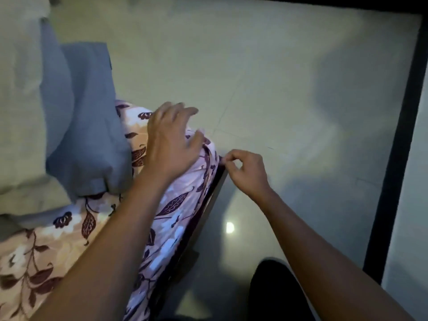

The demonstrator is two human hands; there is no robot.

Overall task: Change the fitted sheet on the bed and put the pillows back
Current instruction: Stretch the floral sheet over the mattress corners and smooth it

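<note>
I see the floral sheet (pixel 69 246) spread over the bed, running up to the corner of the bed (pixel 212 147) and draped down its side. My left hand (pixel 170 142) lies on top of the sheet right at that corner, fingers straight and spread, pressing the cloth. My right hand (pixel 245 172) sits just off the corner, over the floor (pixel 289 89), thumb and forefinger pinching the sheet's edge where it meets the dark bed frame (pixel 208 209). A blue-grey pillow (pixel 88 126) lies on the bed inward of the corner, touching the sheet, with pale bedding (pixel 20 112) beyond it.
</note>
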